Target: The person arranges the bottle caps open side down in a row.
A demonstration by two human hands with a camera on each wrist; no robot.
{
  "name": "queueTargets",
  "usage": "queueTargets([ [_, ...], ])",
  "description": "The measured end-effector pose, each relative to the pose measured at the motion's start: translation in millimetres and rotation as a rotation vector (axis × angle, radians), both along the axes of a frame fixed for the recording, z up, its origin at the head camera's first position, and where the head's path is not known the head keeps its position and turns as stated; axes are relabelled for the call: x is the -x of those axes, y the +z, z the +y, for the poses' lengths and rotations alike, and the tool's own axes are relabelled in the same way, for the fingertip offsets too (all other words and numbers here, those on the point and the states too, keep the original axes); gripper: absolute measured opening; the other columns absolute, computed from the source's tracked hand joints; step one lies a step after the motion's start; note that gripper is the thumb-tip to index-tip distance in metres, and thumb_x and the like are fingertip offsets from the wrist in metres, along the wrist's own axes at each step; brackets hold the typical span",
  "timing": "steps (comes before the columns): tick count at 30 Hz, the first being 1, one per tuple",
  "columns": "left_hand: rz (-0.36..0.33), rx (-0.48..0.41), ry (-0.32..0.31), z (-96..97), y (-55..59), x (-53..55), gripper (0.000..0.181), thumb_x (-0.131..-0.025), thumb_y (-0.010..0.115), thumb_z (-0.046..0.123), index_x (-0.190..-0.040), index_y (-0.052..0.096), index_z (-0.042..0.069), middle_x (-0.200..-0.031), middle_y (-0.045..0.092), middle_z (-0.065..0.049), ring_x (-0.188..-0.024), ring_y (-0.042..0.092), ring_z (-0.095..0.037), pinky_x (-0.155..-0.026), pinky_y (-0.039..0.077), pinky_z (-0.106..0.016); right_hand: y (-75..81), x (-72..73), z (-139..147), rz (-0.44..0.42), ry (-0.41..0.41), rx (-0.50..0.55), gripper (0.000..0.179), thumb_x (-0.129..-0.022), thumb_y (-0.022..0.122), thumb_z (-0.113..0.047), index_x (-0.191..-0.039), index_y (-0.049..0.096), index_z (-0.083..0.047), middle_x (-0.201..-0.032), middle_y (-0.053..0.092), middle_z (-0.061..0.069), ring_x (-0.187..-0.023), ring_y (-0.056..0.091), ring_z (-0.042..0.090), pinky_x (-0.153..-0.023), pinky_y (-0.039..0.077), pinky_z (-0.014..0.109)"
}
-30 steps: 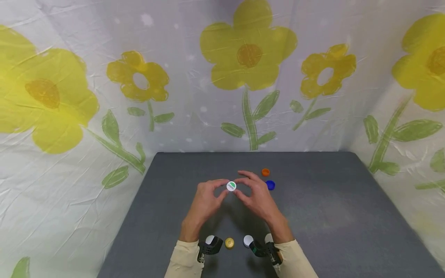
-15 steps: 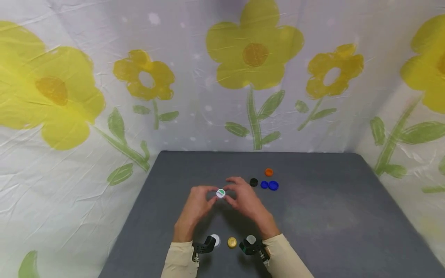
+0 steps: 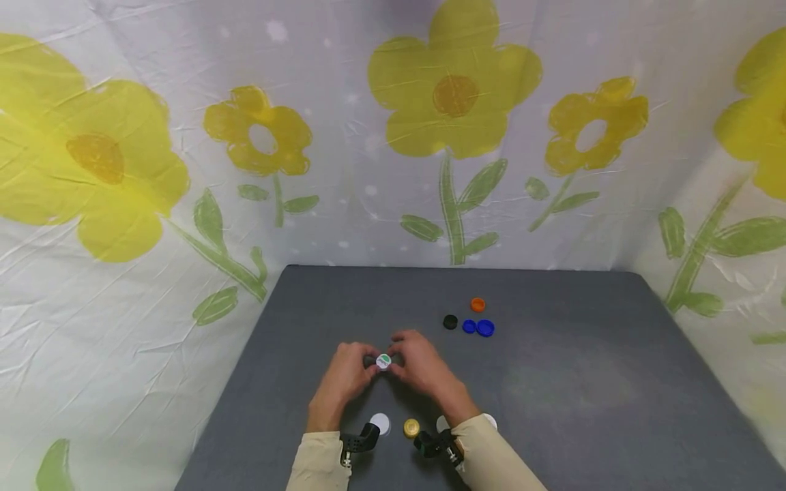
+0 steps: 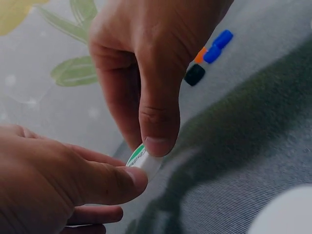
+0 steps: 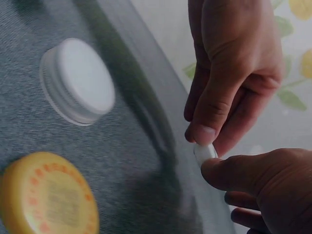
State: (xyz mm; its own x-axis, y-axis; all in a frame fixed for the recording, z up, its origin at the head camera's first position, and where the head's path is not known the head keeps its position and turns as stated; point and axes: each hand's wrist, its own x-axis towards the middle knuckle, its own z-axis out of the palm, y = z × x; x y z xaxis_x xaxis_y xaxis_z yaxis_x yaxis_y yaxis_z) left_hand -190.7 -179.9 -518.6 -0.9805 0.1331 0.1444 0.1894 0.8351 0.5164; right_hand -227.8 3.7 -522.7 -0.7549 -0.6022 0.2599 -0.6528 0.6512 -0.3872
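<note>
A small white bottle cap (image 3: pixel 383 361) with a green and dark print on its top is held between both hands. My left hand (image 3: pixel 347 374) pinches its left side between thumb and finger. The right hand (image 3: pixel 424 365) pinches the opposite side the same way. In the left wrist view the printed face of the cap (image 4: pixel 138 157) shows between the two thumbs. The right wrist view shows only the white edge of the cap (image 5: pixel 204 153). Whether the cap touches the table I cannot tell.
Beyond the hands lie a black cap (image 3: pixel 450 322), a small blue cap (image 3: pixel 469 326), a larger blue cap (image 3: pixel 486 328) and an orange cap (image 3: pixel 477 305). Nearer are a white cap (image 3: pixel 381 423), a yellow cap (image 3: pixel 411 428) and white caps partly behind the right wrist. The grey table (image 3: pixel 583 382) meets a flowered curtain.
Both hands have moved the white cap left and nearer to the body, keeping their pinch. The black and small blue caps, hidden at first, have come into sight.
</note>
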Motion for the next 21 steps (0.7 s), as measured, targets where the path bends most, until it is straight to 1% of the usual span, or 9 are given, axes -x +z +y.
queueTargets([
  [4, -0.02, 0.007, 0.02, 1.1, -5.3, -1.7, 0.014, -0.08, 0.083, 0.01, -0.094, 0.079, 0.012, -0.097, 0.076, -0.009, -0.097, 0.071, -0.028, -0.084, 0.055, -0.047, -5.3, -0.8, -3, -0.029, 0.002, -0.004, 0.016, -0.085, 0.08, -0.02, -0.099, 0.08, -0.013, -0.124, 0.068, 0.014, -0.117, 0.062, 0.03, -0.101, 0.049, 0.044],
  [8, -0.033, 0.028, 0.037, 2.4, -7.8, -2.5, 0.014, -0.08, 0.083, 0.011, -0.093, 0.079, 0.012, -0.096, 0.076, -0.009, -0.095, 0.071, -0.027, -0.082, 0.056, -0.046, -8.2, -2.0, -4, -0.075, -0.011, -0.012, 0.015, -0.086, 0.079, -0.021, -0.099, 0.08, -0.013, -0.125, 0.067, 0.013, -0.118, 0.061, 0.029, -0.102, 0.048, 0.044],
  [15, -0.02, 0.045, 0.034, 1.8, -12.0, -3.9, 0.013, -0.077, 0.085, 0.01, -0.088, 0.079, 0.013, -0.09, 0.076, -0.007, -0.085, 0.07, -0.023, -0.075, 0.055, -0.043, -15.9, -2.9, -6, -0.054, -0.002, -0.026, 0.015, -0.083, 0.082, -0.02, -0.096, 0.08, -0.014, -0.121, 0.069, 0.012, -0.114, 0.062, 0.029, -0.1, 0.049, 0.044],
  [18, -0.025, 0.059, 0.036, 1.9, -13.0, -4.9, 0.014, -0.075, 0.086, 0.01, -0.087, 0.079, 0.014, -0.091, 0.076, -0.006, -0.087, 0.07, -0.024, -0.075, 0.055, -0.043, -17.2, -3.8, -6, -0.058, 0.007, -0.024, 0.015, -0.082, 0.082, -0.02, -0.095, 0.08, -0.013, -0.122, 0.068, 0.013, -0.115, 0.061, 0.03, -0.101, 0.048, 0.045],
  [21, -0.008, 0.083, 0.031, 2.1, -14.2, -5.8, 0.015, -0.073, 0.087, 0.01, -0.085, 0.079, 0.013, -0.098, 0.076, -0.006, -0.095, 0.071, -0.028, -0.08, 0.055, -0.046, -16.4, -4.8, -7, -0.072, 0.016, -0.03, 0.015, -0.082, 0.082, -0.02, -0.096, 0.08, -0.013, -0.123, 0.068, 0.013, -0.117, 0.061, 0.031, -0.105, 0.046, 0.047],
])
